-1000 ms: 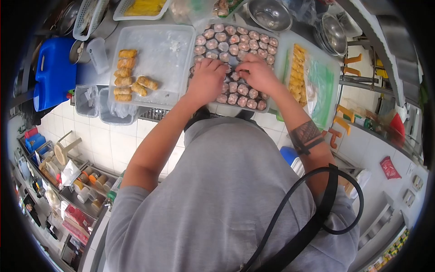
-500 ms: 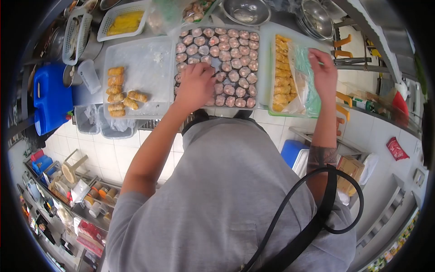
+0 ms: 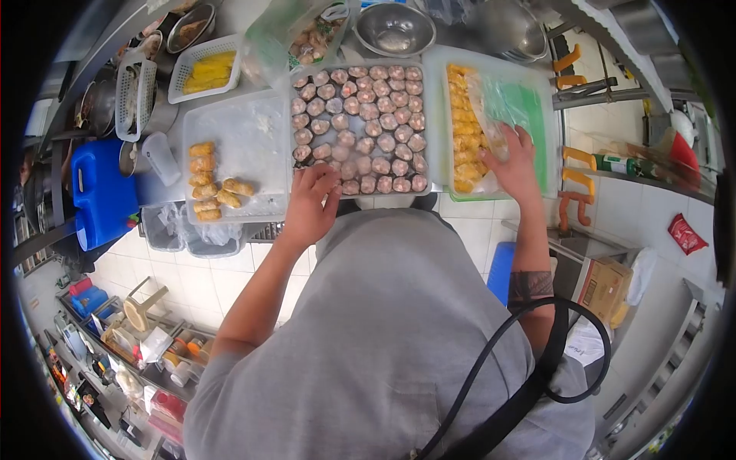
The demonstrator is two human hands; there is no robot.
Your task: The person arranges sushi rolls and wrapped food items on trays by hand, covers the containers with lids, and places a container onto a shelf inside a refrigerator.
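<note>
At the right of centre, the right hand (image 3: 515, 165) has its thumb fairly wide from the fingers, over the clear plastic sheet (image 3: 488, 103). Below it, the row of yellow rolls (image 3: 464, 123) runs lengthwise up and down the frame. The left hand (image 3: 310, 205), its fingers bent, is at the near-left corner of the dumpling tray (image 3: 383, 196), in the centre; I cannot tell its grip.

Hands (image 3: 311, 202) at separate food trays (image 3: 356, 125)

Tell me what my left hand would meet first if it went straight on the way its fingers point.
Your left hand would likely meet the dumplings just ahead in the middle tray first, though one view leaves its height unclear.
</note>
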